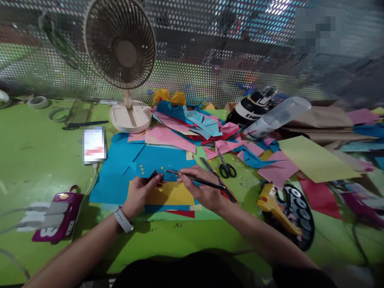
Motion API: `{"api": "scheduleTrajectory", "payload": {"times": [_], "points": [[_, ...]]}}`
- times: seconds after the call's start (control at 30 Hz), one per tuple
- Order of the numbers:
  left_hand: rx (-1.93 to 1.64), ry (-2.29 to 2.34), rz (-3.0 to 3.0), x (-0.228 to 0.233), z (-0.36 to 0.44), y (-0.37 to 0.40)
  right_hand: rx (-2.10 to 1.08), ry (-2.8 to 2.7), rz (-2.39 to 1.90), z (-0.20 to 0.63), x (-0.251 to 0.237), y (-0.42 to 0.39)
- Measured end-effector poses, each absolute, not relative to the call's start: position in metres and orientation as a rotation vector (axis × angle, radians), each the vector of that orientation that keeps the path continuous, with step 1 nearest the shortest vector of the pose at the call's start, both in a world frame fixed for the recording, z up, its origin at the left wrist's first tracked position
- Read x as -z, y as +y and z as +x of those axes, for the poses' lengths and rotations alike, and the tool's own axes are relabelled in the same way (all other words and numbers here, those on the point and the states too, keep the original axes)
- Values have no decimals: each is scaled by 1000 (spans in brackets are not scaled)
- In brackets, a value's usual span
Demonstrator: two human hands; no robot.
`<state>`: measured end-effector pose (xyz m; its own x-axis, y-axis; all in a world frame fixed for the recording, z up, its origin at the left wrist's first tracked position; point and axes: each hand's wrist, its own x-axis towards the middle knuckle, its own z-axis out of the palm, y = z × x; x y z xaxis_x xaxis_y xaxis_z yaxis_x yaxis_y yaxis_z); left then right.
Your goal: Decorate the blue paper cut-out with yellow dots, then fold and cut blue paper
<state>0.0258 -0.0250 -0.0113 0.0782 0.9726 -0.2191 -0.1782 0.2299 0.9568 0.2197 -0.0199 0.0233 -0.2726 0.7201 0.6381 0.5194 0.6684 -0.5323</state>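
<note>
A small dark paper piece (153,176) is pinched by the left hand (140,195) over yellow paper (169,193) on blue sheets (126,168); a thin tool (195,180) is gripped by the right hand (201,190). Judged light, floppy and tearable, it is best held by its edges.
</note>
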Motion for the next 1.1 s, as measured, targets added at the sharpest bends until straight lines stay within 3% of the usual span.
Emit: {"api": "scheduleTrajectory", "payload": {"times": [0.3,0.8,1.1], "points": [[-1085,1151,937,11,26,-25,-249,-1973,-1012,219,-25,-21],[-1096,1167,964,18,23,-22,-678,-1610,-1099,247,-14,-13],[-1073,1194,906,13,24,-22,-770,-1532,-1290,270,4,-19]]}}
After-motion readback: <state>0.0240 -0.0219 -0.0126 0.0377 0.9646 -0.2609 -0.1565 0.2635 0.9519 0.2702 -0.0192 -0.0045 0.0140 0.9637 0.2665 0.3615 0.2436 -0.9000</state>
